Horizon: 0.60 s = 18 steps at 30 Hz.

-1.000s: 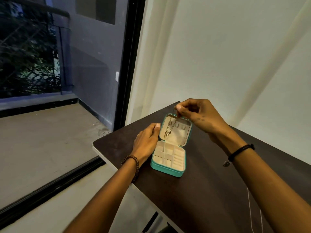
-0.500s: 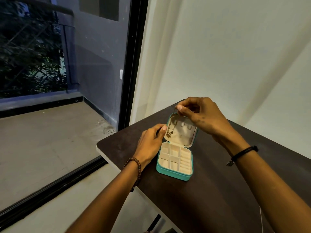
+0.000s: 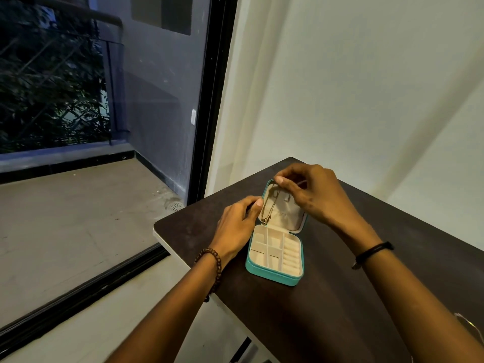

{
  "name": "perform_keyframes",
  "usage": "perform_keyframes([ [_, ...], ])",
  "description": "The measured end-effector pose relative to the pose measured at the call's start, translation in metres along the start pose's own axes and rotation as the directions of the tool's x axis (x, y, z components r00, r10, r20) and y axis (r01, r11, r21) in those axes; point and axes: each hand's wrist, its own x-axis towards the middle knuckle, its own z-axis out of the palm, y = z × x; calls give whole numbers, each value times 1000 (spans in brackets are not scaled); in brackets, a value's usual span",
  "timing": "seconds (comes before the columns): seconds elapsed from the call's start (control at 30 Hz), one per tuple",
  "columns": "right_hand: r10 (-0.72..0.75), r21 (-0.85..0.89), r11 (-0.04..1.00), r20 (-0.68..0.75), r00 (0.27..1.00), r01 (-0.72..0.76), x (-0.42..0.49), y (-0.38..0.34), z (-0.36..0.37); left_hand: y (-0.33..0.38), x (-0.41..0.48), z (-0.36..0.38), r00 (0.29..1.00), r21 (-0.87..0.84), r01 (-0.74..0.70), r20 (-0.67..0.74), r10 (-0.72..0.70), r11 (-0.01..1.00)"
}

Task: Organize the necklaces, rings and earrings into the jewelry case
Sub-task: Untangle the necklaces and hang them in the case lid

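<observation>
a teal case [image 3: 273, 273] lies open on the dark worktop [image 3: 340, 297], near its left edge. its lid [image 3: 288, 213] stands raised at the far side, cream lining facing the camera. the base is split into small cream compartments, with ring rolls along the right side; they look bare, though the light is dim. a gold necklace [image 3: 268, 209] hangs down the left part of the lid's lining, its lower end just above the hinge. the right hand [image 3: 314, 195] is over the lid's top edge, thumb and forefinger pinched together on the top of the necklace. the left hand [image 3: 237, 226] rests beside the lid's left edge, fingers curled, thumb tip touching that edge near the chain. a bead bracelet [image 3: 209, 260] circles the left wrist, a black band [image 3: 372, 251] the right.
</observation>
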Motion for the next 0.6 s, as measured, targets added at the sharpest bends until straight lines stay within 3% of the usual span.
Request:
perform_keyframes([
  [0.23,-65,-8,998,-171,983,65,-2,0,1,1,1,0,1000,-5,5,11,-5,1000],
  [0.6,-83,-77,994,-38,996,80,-5,9,14,3,-1,-1,1000,-24,1,8,-1,1000],
])
